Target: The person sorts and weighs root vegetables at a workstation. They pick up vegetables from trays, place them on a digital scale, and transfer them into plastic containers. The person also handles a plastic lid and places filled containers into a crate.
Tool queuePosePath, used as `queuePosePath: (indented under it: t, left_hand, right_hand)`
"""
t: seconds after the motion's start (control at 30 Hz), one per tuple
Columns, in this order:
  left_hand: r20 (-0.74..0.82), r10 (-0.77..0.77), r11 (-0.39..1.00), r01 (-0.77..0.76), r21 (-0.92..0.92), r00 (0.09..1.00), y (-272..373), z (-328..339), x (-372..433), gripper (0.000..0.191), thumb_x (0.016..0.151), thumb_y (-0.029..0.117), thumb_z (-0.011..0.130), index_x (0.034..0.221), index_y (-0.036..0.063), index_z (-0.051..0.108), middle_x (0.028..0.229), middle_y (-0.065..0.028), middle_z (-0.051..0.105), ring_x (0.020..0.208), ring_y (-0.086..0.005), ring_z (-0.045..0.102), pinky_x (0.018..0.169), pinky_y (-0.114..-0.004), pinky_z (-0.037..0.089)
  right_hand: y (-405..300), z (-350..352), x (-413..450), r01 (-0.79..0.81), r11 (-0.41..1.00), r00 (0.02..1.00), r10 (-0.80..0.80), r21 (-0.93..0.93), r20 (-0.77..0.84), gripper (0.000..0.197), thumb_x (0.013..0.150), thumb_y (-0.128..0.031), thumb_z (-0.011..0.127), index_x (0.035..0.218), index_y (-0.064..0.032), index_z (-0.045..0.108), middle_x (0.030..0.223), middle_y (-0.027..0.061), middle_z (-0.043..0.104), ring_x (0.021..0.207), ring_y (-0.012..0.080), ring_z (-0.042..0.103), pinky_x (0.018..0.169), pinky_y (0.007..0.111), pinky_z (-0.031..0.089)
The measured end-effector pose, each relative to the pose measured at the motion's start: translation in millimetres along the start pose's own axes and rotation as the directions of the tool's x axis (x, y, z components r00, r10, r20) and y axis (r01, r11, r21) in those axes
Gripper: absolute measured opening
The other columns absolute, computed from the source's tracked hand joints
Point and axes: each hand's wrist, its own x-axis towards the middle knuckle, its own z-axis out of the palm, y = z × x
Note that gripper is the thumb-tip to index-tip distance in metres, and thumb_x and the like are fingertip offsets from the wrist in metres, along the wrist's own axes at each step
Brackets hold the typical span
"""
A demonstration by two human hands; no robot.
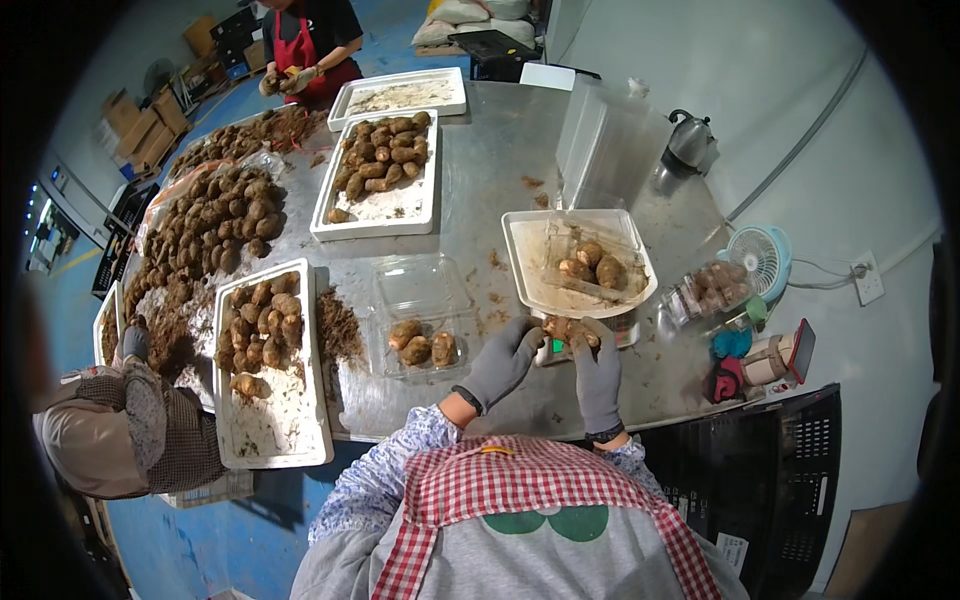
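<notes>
Both my hands wear grey knitted gloves. Between them they hold a brown taro corm (561, 330), my left hand (504, 366) at its left end and my right hand (598, 375) at its right. Just beyond is a white tray (513, 259) on a digital scale (628, 335); in it an open clear plastic clamshell (556, 238) contains several corms (592, 264). To the left of my left hand, another open clamshell (420, 289) on the steel table holds 3 corms (417, 349). My hands partly hide the scale.
White foam trays of taro (319, 420) (382, 161) stand to the left and farther back. A large taro heap (214, 217) covers the table's left. Stacked clear containers (604, 146), a kettle (686, 142), a packed clamshell (709, 289) and a fan (754, 255) stand right. Two co-workers (315, 52) (127, 427) are nearby.
</notes>
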Motion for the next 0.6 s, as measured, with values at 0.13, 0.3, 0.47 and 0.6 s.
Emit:
queuePosePath:
  t: [0.13, 0.3, 0.47, 0.6]
  left_hand:
    - [-0.011, 0.020, 0.965, -0.016, 0.262, 1.000, 6, -3, -3, 0.030, 0.098, 0.024, 0.047, 0.117, 0.0024, 0.056, 0.097, -0.0196, 0.065, 0.091, -0.0292, 0.065, 0.078, -0.037, 0.050]
    - [-0.008, -0.065, 0.821, 0.058, 0.568, 0.998, 10, -4, -2, 0.023, 0.092, 0.024, 0.053, 0.109, 0.0087, 0.059, 0.080, -0.0212, 0.064, 0.074, -0.0400, 0.062, 0.063, -0.046, 0.050]
    - [-0.028, -0.015, 0.816, 0.028, 0.577, 1.000, -1, 0, -3, 0.016, 0.089, 0.022, 0.054, 0.098, 0.0085, 0.057, 0.072, -0.0199, 0.062, 0.066, -0.0421, 0.060, 0.058, -0.048, 0.047]
    - [-0.048, -0.067, 0.933, 0.080, 0.352, 0.997, -1, -3, -4, 0.023, 0.090, 0.026, 0.052, 0.099, 0.0065, 0.058, 0.079, -0.0203, 0.063, 0.074, -0.0381, 0.063, 0.066, -0.044, 0.049]
  right_hand:
    - [-23, -1, -2, 0.154, 0.963, 0.988, -0.145, -0.221, 0.055, 0.032, 0.088, -0.004, 0.058, 0.120, 0.0014, 0.054, 0.113, 0.0115, 0.059, 0.098, 0.0197, 0.059, 0.087, 0.029, 0.047]
    - [-28, 1, -3, 0.167, 0.940, 0.985, -0.148, -0.296, 0.086, 0.034, 0.087, -0.005, 0.060, 0.120, 0.0007, 0.054, 0.113, 0.0158, 0.061, 0.102, 0.0261, 0.060, 0.090, 0.033, 0.047]
    - [-34, -1, 1, 0.286, 0.876, 0.957, -0.243, -0.387, 0.159, 0.037, 0.085, -0.012, 0.064, 0.118, -0.0012, 0.054, 0.108, 0.0191, 0.062, 0.098, 0.0351, 0.061, 0.085, 0.039, 0.049]
    - [-32, -8, 8, 0.238, 0.942, 0.957, -0.187, -0.236, 0.221, 0.030, 0.090, -0.011, 0.059, 0.118, -0.0008, 0.054, 0.107, 0.0153, 0.064, 0.096, 0.0268, 0.062, 0.083, 0.034, 0.049]
